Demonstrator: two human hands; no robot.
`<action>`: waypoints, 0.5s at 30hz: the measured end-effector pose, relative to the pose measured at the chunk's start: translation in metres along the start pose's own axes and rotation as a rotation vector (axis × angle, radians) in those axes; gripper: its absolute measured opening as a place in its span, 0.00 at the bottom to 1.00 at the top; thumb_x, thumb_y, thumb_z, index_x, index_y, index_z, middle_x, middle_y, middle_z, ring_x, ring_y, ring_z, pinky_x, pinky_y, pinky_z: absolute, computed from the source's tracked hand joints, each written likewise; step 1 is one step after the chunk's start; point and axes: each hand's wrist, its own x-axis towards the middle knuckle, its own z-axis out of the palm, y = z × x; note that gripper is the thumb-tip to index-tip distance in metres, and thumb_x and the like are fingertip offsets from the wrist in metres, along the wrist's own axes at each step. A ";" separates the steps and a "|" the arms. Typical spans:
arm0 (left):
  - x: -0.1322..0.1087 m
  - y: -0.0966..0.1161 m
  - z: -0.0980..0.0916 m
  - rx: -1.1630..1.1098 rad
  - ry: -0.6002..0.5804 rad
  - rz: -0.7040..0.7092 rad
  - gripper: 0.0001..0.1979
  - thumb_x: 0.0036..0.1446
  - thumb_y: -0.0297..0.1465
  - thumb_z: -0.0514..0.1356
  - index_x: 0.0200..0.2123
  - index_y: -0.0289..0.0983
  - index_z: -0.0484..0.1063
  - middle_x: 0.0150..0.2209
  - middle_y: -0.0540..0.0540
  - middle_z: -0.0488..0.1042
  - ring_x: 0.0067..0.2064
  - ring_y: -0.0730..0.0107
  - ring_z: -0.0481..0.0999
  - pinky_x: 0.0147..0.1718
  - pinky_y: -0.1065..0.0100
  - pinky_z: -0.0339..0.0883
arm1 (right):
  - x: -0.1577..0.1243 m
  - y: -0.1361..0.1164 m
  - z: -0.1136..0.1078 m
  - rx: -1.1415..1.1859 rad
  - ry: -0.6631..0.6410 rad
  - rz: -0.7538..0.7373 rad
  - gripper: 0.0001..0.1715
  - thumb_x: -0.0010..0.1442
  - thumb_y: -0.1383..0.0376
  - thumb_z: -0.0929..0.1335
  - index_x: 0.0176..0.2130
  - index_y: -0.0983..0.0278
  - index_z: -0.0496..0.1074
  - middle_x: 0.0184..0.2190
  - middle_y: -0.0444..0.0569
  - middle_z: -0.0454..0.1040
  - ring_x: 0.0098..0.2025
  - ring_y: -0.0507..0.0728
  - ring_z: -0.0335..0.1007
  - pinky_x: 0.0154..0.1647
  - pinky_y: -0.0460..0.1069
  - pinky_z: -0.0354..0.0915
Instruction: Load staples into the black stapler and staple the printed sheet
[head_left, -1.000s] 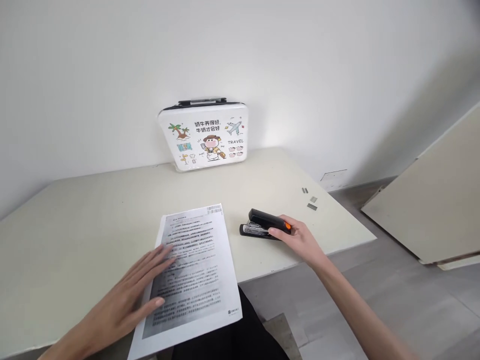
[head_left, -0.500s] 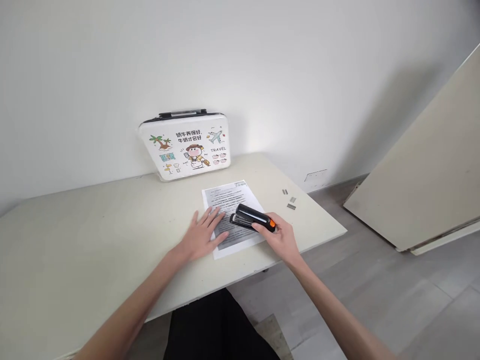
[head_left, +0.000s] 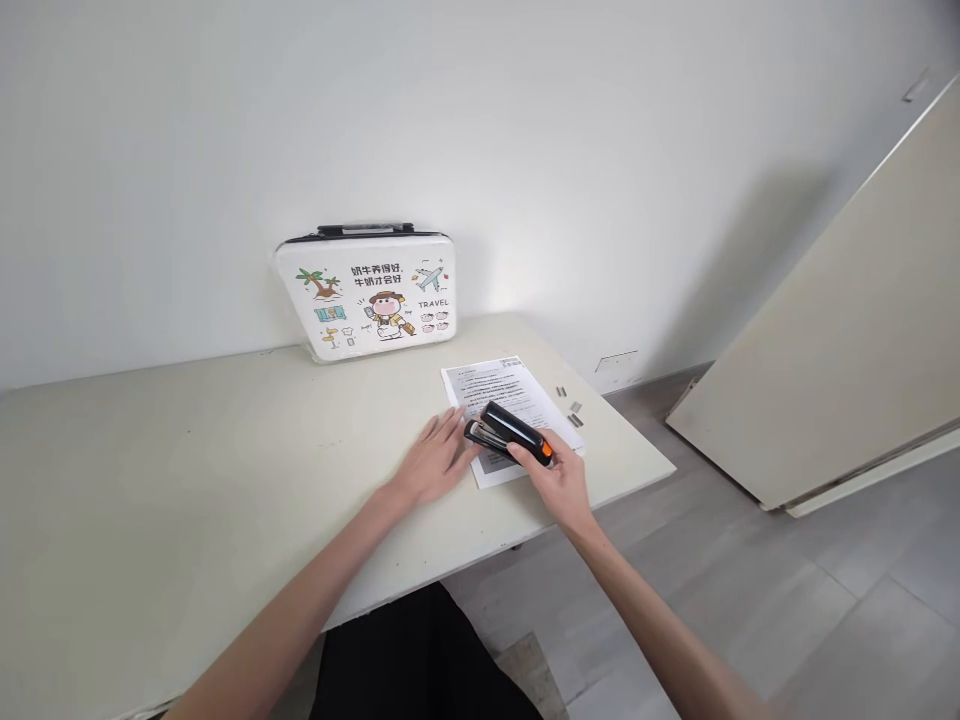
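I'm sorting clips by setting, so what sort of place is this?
Probably an indoor desk spot, home or office, I can't tell which: a pale table, printed paper lying on it and a black stapler.

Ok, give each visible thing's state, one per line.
Black-and-orange stapler: held, its two arms apart.
White printed paper: lying flat, partly covered.
White cartoon-printed rectangular case: upright, apparently closed.
Small grey metallic strips: lying loose near the paper.
Left hand: open, at the paper's left edge.
Right hand: closed around the stapler.
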 end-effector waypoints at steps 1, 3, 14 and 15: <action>-0.012 -0.002 -0.004 -0.013 0.016 -0.008 0.32 0.75 0.48 0.46 0.74 0.40 0.55 0.76 0.41 0.52 0.77 0.56 0.48 0.75 0.47 0.40 | 0.000 0.000 0.000 -0.012 -0.004 0.002 0.24 0.62 0.45 0.72 0.42 0.63 0.77 0.35 0.49 0.76 0.39 0.58 0.68 0.40 0.51 0.66; -0.041 -0.007 -0.012 -0.039 0.040 -0.043 0.32 0.74 0.49 0.49 0.74 0.40 0.57 0.75 0.41 0.55 0.77 0.56 0.50 0.75 0.49 0.41 | 0.000 0.001 0.000 -0.035 -0.017 -0.001 0.25 0.62 0.45 0.71 0.42 0.63 0.78 0.35 0.49 0.76 0.38 0.59 0.68 0.40 0.51 0.66; -0.183 -0.009 -0.055 -0.181 0.149 -0.410 0.31 0.71 0.49 0.53 0.73 0.47 0.58 0.74 0.45 0.60 0.73 0.49 0.60 0.63 0.50 0.70 | -0.017 -0.017 0.042 -0.134 -0.320 -0.081 0.21 0.62 0.46 0.72 0.42 0.60 0.80 0.37 0.50 0.81 0.39 0.62 0.74 0.40 0.53 0.67; -0.186 -0.006 -0.056 -0.218 0.177 -0.451 0.31 0.71 0.49 0.53 0.72 0.48 0.59 0.73 0.45 0.61 0.72 0.48 0.62 0.60 0.51 0.73 | -0.020 -0.020 0.051 -0.143 -0.353 -0.094 0.20 0.62 0.47 0.73 0.42 0.59 0.80 0.39 0.50 0.81 0.40 0.62 0.74 0.41 0.53 0.67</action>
